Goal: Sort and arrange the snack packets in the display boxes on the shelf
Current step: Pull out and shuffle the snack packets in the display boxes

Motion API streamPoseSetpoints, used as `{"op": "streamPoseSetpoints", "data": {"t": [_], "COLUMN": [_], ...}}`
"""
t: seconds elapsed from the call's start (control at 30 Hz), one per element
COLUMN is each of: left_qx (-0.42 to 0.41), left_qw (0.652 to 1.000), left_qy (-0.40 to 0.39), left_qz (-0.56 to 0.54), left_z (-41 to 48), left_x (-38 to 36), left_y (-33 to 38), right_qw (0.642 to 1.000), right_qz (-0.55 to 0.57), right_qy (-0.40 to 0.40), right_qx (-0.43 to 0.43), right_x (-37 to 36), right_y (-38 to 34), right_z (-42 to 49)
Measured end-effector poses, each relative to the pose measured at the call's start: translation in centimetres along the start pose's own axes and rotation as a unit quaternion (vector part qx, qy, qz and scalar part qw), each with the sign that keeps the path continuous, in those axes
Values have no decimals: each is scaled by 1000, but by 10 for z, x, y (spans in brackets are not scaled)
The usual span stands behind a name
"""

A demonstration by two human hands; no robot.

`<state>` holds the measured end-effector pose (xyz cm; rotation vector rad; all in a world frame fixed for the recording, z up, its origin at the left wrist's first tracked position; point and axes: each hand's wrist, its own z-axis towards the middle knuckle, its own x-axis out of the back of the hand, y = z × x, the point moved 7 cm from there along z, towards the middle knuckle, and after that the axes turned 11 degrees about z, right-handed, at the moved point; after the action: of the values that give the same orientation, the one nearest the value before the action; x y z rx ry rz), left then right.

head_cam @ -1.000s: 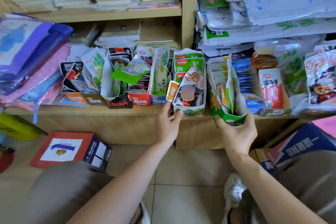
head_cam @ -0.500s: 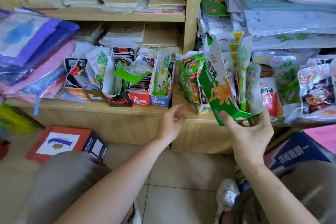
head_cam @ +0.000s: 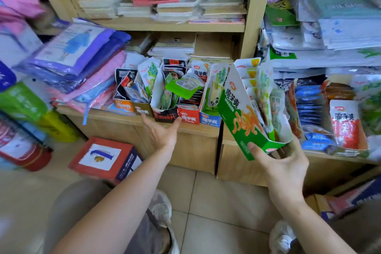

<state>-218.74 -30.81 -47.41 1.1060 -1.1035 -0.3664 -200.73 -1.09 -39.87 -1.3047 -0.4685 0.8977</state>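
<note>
My right hand (head_cam: 282, 163) grips the bottom front of a green display box (head_cam: 243, 117) full of snack packets, lifted off the shelf and tilted left. My left hand (head_cam: 162, 132) is spread open, fingertips at the front of a row of display boxes on the wooden shelf (head_cam: 185, 128): a brown one (head_cam: 142, 109), a black one (head_cam: 165, 115), a red one (head_cam: 188, 117) and a blue one (head_cam: 210, 119). A loose green packet (head_cam: 183, 86) lies across the top of that row.
Right of the green box stand more boxes with blue packets (head_cam: 309, 109) and a red-white packet (head_cam: 344, 123). Plastic-wrapped purple and pink goods (head_cam: 72, 62) pile up on the left. Books (head_cam: 185, 4) fill the upper shelf. A red box (head_cam: 105, 156) sits on the tiled floor.
My right hand has lifted the green box off the shelf and carried it left, tilting it. My left hand moved left from the cookie-packet box to the row of boxes.
</note>
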Motion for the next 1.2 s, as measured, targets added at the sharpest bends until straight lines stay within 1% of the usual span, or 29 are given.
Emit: {"op": "streamPoseSetpoints", "data": {"t": [0.1,0.13,0.3,0.4,0.53,0.6,0.67,0.73,0.8,1.0,1.1,1.2], "left_qx": [-9,-14,-42,-40,-29,-18,-36,-39,-27,-18,-28,-45], "left_qw": [999,999,998,997,996,997,998,998,997,992,990,986], "left_qy": [-33,-32,23,44,71,67,56,15,-13,18,40,63], "left_qz": [-7,-8,32,52,49,36,-10,-54,-72,-127,-129,-146], "left_z": [16,18,22,19,-1,-7,-7,-4,-1,2,1,-5], "left_x": [-12,-15,-10,-1,14,16,17,16,17,32,47,65], "left_y": [-3,-2,4,2,-13,-21,-18,-11,-9,-9,-10,-5], "right_qw": [1000,1000,999,999,999,999,999,999,999,998,998,997], "right_qz": [5,5,26,28,31,26,21,10,-10,-18,-14,-5], "right_qy": [-13,-15,-26,-30,-25,-24,-26,-32,-40,-48,-45,-58], "right_qx": [-14,-16,-26,-29,-27,-27,-29,-31,-25,-24,-37,-56], "right_x": [-6,-7,-17,-20,-21,-19,-17,-15,-13,-6,-1,-1], "right_y": [7,8,16,18,19,19,21,21,19,16,19,25], "right_z": [-3,-4,-5,-6,-5,-5,-7,-9,-11,-18,-23,-31]}}
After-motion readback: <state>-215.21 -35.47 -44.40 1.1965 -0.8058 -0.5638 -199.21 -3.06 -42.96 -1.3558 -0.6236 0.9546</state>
